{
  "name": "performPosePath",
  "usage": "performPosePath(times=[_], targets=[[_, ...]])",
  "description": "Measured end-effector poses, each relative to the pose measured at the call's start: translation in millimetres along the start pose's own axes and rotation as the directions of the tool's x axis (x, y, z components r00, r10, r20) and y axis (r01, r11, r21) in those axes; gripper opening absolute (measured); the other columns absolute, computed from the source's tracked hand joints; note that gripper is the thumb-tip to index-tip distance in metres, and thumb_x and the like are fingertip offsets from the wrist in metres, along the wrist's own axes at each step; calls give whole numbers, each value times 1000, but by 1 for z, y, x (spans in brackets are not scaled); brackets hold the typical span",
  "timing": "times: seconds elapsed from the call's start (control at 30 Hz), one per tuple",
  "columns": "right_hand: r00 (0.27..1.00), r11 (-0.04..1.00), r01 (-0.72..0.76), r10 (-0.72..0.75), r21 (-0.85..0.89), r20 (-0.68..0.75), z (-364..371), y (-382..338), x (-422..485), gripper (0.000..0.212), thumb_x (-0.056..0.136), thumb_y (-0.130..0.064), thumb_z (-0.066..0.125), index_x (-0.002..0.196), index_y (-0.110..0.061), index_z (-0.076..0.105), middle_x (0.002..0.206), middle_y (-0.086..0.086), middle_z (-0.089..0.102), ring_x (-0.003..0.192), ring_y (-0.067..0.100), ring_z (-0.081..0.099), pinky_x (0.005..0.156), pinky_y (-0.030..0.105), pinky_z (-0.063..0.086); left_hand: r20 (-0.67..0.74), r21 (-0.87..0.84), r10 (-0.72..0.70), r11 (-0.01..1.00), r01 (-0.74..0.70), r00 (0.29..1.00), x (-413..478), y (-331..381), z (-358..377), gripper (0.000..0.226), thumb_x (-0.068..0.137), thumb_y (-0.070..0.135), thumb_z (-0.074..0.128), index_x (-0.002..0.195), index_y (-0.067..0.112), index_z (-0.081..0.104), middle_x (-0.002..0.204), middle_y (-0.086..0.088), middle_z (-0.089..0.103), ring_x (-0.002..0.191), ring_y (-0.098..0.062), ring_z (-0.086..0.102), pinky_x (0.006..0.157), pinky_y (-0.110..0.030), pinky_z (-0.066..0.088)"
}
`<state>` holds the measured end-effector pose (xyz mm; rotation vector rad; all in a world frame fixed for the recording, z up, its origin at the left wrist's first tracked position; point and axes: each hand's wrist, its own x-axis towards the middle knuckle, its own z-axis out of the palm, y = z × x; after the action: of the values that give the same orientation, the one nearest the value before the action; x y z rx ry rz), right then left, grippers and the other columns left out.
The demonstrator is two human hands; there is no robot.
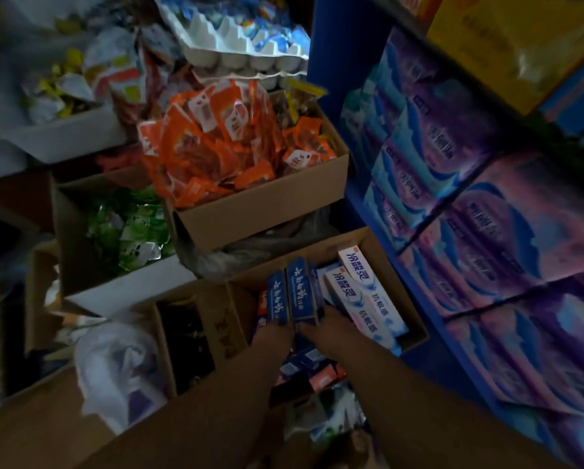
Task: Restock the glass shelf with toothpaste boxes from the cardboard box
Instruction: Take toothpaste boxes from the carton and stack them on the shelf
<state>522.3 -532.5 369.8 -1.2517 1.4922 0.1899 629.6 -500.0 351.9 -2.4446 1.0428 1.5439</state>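
- Your left hand [277,333] and right hand [329,321] are both down in the open cardboard box [394,279], close together.
- Together they grip a bunch of blue toothpaste boxes [295,292] by the near ends. The boxes stand tilted, far ends up.
- Your left fingers are tucked under the bunch and mostly hidden. Your right fingers curl round its right side.
- Two white-and-pink toothpaste boxes [361,292] lie just right of the bunch, in the same carton.
- Behind it sit a carton of orange snack packets [216,147] and one of green packets [128,228].
- Purple packs [507,238] fill the blue shelf unit [328,62] on your right.
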Motion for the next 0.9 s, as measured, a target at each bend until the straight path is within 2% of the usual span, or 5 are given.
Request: performPosePath(times=[0.13, 0.4, 0.53, 0.63, 0.9], targets=[[998, 1000, -14, 14, 12, -63, 2, 2, 4, 46, 88, -24, 61, 131, -13, 51, 120, 10, 62, 102, 26, 61, 89, 39, 52, 62, -296, -85, 950, 100, 994, 4, -1, -2, 47, 102, 8, 31, 148, 7, 25, 148, -18, 35, 132, -32, 41, 111, -37, 34], [974, 899, -51, 141, 436, -177, -21, 6, -13, 59, 86, -15, 61, 140, -8, 40, 120, 12, 56, 106, 29, 58, 96, 46, 50, 308, -898, -66, 310, 313, 949, -24, -6, -3, 26, 93, 14, 59, 115, 0, 53, 105, -18, 64, 94, -31, 63, 88, -40, 52], [964, 676, 19, 184, 737, -194, -24, 14, -18, 58, 84, -10, 66, 136, -4, 42, 117, 15, 59, 90, 27, 61, 70, 40, 56, 339, -888, -12, 326, 325, 941, -30, 3, -2, 35, 96, 18, 54, 127, 1, 52, 127, -27, 58, 119, -41, 55, 89, -43, 53], [942, 560, 116, 201, 820, -271, -10, 19, -18, 78, 84, -13, 70, 145, -28, 24, 128, 9, 52, 98, 27, 60, 70, 41, 55, 325, -913, 26, 268, 307, 945, -32, 11, 4, 25, 97, 13, 51, 120, 4, 56, 110, -21, 65, 96, -36, 63, 82, -48, 54], [801, 752, 278, 162, 598, -576, 11, 20, -8, 106, 78, -21, 79, 149, -40, 3, 142, 17, 36, 117, 37, 51, 91, 52, 51, 275, -929, 62, 276, 248, 960, -28, 21, 13, 12, 96, 11, 52, 102, 9, 62, 99, -14, 67, 97, -31, 63, 100, -51, 46]])
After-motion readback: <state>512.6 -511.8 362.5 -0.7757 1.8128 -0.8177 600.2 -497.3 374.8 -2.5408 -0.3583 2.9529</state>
